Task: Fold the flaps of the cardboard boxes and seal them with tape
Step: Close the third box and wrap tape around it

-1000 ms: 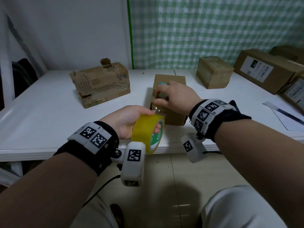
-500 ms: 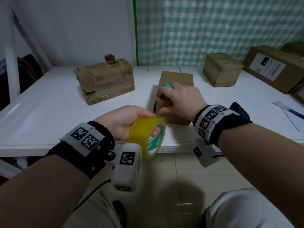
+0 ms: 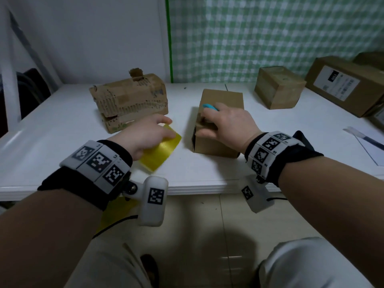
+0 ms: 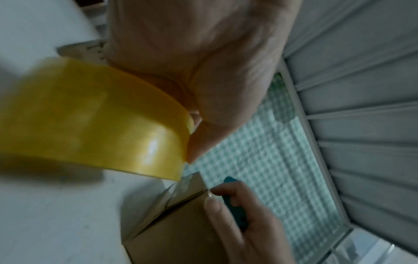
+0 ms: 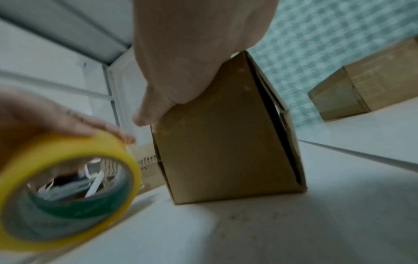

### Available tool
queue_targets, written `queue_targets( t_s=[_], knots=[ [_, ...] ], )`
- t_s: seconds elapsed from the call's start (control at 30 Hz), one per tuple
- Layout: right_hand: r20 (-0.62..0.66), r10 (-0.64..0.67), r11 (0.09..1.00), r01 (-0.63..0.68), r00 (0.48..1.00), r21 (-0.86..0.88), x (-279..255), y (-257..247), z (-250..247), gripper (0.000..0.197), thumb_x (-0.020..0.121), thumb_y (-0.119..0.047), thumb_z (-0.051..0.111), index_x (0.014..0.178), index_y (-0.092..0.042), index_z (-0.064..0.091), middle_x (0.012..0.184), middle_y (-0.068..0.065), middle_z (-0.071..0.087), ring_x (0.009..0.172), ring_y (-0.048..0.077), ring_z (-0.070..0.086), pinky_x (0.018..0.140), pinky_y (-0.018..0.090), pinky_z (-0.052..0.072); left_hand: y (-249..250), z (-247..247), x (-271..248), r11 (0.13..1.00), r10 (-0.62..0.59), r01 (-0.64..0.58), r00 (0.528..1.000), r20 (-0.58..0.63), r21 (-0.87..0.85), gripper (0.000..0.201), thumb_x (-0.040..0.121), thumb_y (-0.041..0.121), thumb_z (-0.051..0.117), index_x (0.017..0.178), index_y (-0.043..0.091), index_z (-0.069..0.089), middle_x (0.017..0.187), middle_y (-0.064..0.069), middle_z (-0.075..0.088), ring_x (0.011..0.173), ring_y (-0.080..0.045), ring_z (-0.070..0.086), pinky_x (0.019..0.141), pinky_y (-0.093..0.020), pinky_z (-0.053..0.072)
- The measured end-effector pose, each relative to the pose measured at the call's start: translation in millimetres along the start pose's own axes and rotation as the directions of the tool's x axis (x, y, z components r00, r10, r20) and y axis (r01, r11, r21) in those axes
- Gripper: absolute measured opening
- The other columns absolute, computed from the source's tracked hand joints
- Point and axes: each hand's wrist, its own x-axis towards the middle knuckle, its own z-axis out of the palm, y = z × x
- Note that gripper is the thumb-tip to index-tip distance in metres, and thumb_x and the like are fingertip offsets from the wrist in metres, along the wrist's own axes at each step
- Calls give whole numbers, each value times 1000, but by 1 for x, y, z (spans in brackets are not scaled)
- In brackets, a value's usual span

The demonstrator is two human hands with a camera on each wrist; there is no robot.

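Observation:
A small brown cardboard box stands on the white table; its near-left end shows a gap between the flaps. My right hand rests on top of the box near that end, fingers curled round a teal cutter, which also shows in the left wrist view. My left hand grips a yellow tape roll from above, just left of the box and low over the table. The tape roll is blurred; its core is green inside.
A torn, crushed cardboard box lies at the back left. A small closed box and larger labelled boxes stand at the back right. Paper and a pen lie at the right edge. The table's front edge is close to me.
My left hand has carried the tape roll from off the table's front edge forward and down beside the box, turning it over. My right hand has stayed on the box.

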Motion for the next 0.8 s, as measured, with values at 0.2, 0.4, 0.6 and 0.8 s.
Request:
queue_targets(
  t_s=[0.2,0.4,0.6,0.8],
  knots=[
    [-56,-56,998,57,997,15,-3,0,8,44,84,-44,64,112,-11,55,90,10,50,63,26,45,51,32,36,-4,8,13,914,138,-134,990,18,382,59,78,18,73,133,27,54,130,-6,55,116,-23,50,88,-26,38],
    [-205,-24,991,51,979,127,-6,5,10,48,78,-52,65,106,-14,63,87,10,56,74,30,56,53,29,39,-13,23,15,753,167,-208,978,125,624,68,77,12,70,139,29,46,115,0,56,117,-22,50,86,-25,40],
    [-401,399,853,-174,825,492,-7,29,10,27,94,-17,47,108,-15,70,85,7,57,79,27,57,66,31,44,-17,23,20,636,75,-156,987,141,756,84,80,22,65,147,41,18,143,-11,29,122,-30,43,90,-34,46],
    [-119,515,732,-363,849,577,-9,37,9,35,93,-31,54,125,-20,60,112,8,53,107,24,52,92,28,41,24,37,26,767,414,-350,910,3,538,87,74,57,68,147,36,26,146,-7,27,136,-24,28,106,-37,31]
  ],
)
